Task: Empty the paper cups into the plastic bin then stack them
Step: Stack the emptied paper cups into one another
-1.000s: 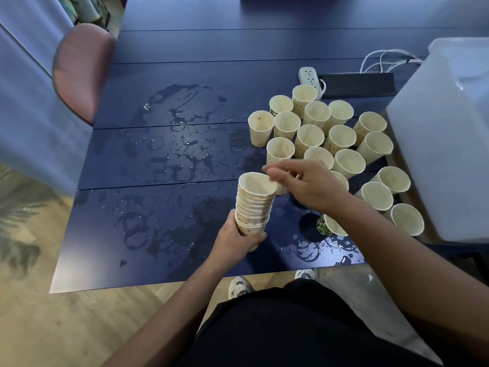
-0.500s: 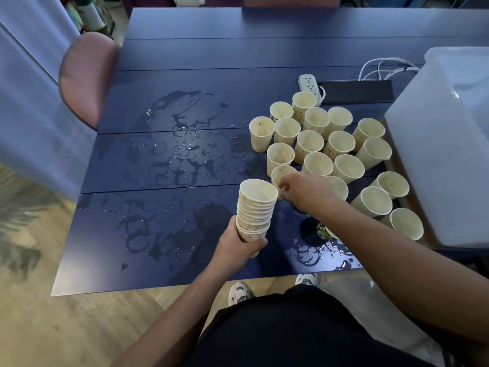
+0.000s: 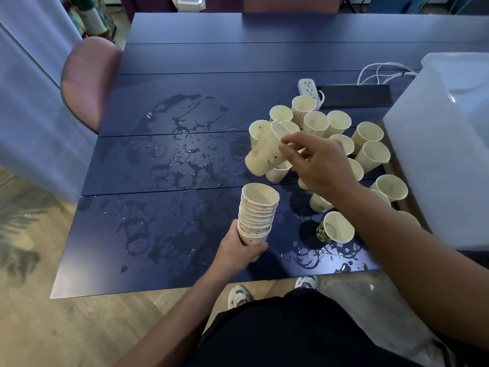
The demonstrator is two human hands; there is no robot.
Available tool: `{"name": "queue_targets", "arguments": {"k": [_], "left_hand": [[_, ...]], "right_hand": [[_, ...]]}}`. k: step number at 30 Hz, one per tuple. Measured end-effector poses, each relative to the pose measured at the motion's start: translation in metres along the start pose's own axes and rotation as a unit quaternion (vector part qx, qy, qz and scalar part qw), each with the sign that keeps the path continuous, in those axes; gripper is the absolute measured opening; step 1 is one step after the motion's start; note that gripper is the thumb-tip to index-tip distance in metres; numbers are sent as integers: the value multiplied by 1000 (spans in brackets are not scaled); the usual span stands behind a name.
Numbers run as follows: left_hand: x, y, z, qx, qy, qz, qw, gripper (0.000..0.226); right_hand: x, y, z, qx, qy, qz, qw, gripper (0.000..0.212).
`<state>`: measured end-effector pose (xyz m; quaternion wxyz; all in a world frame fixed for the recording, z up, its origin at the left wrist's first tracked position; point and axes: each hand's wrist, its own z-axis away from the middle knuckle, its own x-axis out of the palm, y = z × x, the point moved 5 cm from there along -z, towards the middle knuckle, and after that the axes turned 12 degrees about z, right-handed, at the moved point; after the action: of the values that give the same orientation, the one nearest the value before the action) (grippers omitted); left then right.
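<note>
Right hand [image 3: 317,165] had lifted a pinched, tilted paper cup [image 3: 264,152]; left hand [image 3: 238,250] gripped stack [image 3: 258,213]; wet blue table [image 3: 185,62].

We are finding no text, label, brand or number that can be read; the printing on the cups [image 3: 315,125] is showing only as small blurred specks and patterns.

stacks [image 3: 257,213]: 1 | lifted cups [image 3: 265,152]: 1 | bins [image 3: 439,165]: 1 | chairs [image 3: 87,78]: 1
</note>
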<state>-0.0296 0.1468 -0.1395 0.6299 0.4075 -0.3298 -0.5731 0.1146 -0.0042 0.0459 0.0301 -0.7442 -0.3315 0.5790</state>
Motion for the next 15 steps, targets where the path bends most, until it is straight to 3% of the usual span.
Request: {"name": "queue_targets", "arguments": {"k": [3, 5, 15], "left_hand": [[2, 2, 0, 0, 0, 2, 1000, 56], [2, 2, 0, -2, 3, 11, 1000, 54], [-1, 3, 0, 7, 15, 11, 1000, 58]], "right_hand": [[-13, -11, 2, -60, 38, -17, 997, 20], [-13, -16, 5, -110, 12, -24, 994, 20], [42, -17, 29, -160, -283, -35, 945, 17]]}}
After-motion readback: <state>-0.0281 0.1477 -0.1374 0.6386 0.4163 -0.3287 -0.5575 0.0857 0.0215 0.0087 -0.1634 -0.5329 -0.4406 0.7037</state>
